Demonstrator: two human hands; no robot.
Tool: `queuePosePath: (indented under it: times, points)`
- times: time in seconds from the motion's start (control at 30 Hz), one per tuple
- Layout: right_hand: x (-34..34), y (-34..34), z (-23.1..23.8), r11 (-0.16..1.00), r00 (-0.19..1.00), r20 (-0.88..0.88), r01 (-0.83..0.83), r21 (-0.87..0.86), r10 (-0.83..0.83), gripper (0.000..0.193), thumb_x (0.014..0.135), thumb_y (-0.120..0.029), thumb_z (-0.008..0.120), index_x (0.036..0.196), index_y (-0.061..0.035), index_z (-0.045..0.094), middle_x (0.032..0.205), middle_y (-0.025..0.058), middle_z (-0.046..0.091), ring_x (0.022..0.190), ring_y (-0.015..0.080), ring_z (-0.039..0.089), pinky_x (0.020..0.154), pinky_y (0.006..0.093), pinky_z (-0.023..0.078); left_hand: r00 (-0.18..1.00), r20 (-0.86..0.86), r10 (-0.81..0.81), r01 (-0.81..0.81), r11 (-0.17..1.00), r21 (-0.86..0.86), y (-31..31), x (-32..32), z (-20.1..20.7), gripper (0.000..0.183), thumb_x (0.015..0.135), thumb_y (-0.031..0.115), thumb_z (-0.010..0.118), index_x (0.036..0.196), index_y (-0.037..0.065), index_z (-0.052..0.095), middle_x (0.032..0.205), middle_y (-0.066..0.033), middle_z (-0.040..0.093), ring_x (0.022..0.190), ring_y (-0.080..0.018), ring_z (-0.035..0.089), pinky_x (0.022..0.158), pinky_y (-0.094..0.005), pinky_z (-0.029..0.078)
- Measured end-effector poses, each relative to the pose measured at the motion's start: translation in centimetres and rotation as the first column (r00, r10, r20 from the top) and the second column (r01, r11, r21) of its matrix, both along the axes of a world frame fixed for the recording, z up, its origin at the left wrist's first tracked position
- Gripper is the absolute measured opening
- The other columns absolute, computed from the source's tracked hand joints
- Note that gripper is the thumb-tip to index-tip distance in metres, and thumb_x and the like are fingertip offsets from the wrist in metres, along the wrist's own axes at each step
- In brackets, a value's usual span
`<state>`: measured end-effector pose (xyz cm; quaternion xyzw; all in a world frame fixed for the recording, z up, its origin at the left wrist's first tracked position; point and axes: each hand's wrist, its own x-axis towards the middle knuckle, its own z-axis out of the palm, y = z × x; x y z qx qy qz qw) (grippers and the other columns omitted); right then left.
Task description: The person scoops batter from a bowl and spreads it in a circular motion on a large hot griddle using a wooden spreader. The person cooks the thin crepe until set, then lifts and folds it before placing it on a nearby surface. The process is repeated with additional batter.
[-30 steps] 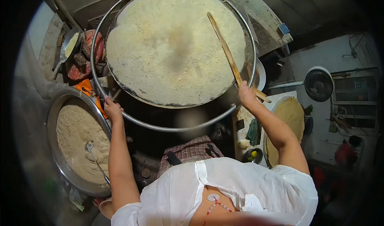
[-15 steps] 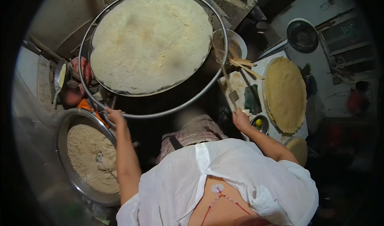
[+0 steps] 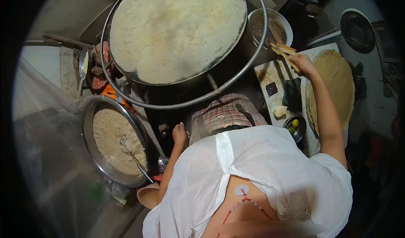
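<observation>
A wide round griddle (image 3: 177, 31) bears a thin, pale sheet of batter or flatbread. A metal ring (image 3: 185, 107) surrounds it. To its right, my right hand (image 3: 301, 64) is closed around the ends of flat wooden sticks (image 3: 283, 51); their far ends reach over a white bowl (image 3: 288, 27) of brownish liquid. Which sticks are in the grip and which merely lie there, I cannot tell. My left hand (image 3: 179, 133) hangs low beside my lap, fingers curled, nothing visible in it. Left of it, a big metal basin (image 3: 87, 140) contains thick beige batter (image 3: 114, 132) and a metal ladle (image 3: 134, 157).
On the right, a white table (image 3: 270, 71) carries a stack of round flatbreads (image 3: 335, 84), a dark green cloth-like piece (image 3: 292, 95) and a small bowl (image 3: 300, 132) with yellow and green fruits. A fan (image 3: 357, 30) stands behind. Plastic sheeting (image 3: 42, 145) hangs at left.
My left hand has let go of the metal ring and dropped toward my lap. From a long stick's end near the small bowl, my right hand has moved forward to the wooden sticks.
</observation>
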<state>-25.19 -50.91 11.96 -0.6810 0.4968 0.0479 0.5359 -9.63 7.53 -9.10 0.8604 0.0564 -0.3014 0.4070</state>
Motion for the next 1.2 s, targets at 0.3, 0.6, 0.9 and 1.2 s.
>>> queuePosePath:
  times: [0.3, 0.6, 0.9, 1.2]
  points:
    - [-0.3, -7.4, -9.7, 0.825, 0.845, -0.479, -0.436, -0.359, 0.238, 0.033, 0.082, -0.019, 0.066, 0.101, 0.0082, 0.063, 0.09, 0.022, 0.067, 0.081, 0.03, 0.067, 0.073, 0.0408, 0.052, 0.956, -0.223, 0.188, -0.186, 0.982, 0.034, 1.6, -3.0, 4.2, 0.032, 0.094, 0.027, 0.05, 0.081, -0.001, 0.054, 0.055, -0.0106, 0.057, 0.039, -0.0196, 0.053, 0.038, -0.0318, 0.043]
    - [-0.3, -0.6, -2.5, 0.963, 0.998, 0.053, 0.025, 0.267, -0.04, 0.028, 0.08, -0.012, 0.067, 0.094, 0.0107, 0.06, 0.078, 0.0152, 0.064, 0.066, 0.0238, 0.064, 0.056, 0.0376, 0.051, 0.972, -0.065, -0.225, 0.233, 0.957, 0.17, 0.5, 0.2, 5.1, 0.036, 0.089, 0.029, 0.057, 0.078, -0.005, 0.061, 0.064, -0.0159, 0.06, 0.06, -0.0223, 0.058, 0.059, -0.0377, 0.045]
    - [-10.6, 14.7, 1.8, 0.972, 0.965, -0.258, -0.103, -0.211, 0.046, 0.005, 0.076, 0.0, 0.049, 0.079, 0.0027, 0.045, 0.059, 0.0182, 0.059, 0.047, 0.0254, 0.061, 0.041, 0.0391, 0.047, 0.738, 0.012, -0.674, 0.672, 0.737, 0.066, -6.5, 5.0, 9.5, 0.042, 0.089, 0.036, 0.054, 0.085, -0.005, 0.064, 0.074, -0.0246, 0.063, 0.069, -0.0324, 0.064, 0.066, -0.041, 0.047]
    - [-15.7, 27.3, -10.6, 0.883, 0.923, 0.005, 0.368, -0.291, -0.384, 0.05, 0.093, -0.044, 0.052, 0.077, 0.0037, 0.055, 0.06, 0.0171, 0.051, 0.057, 0.0301, 0.05, 0.058, 0.0423, 0.041, 0.548, 0.031, -0.836, 0.826, 0.534, -0.182, -16.4, 4.9, 13.9, 0.043, 0.094, 0.036, 0.054, 0.083, -0.004, 0.065, 0.063, -0.0047, 0.061, 0.056, -0.0106, 0.055, 0.054, -0.0265, 0.046]
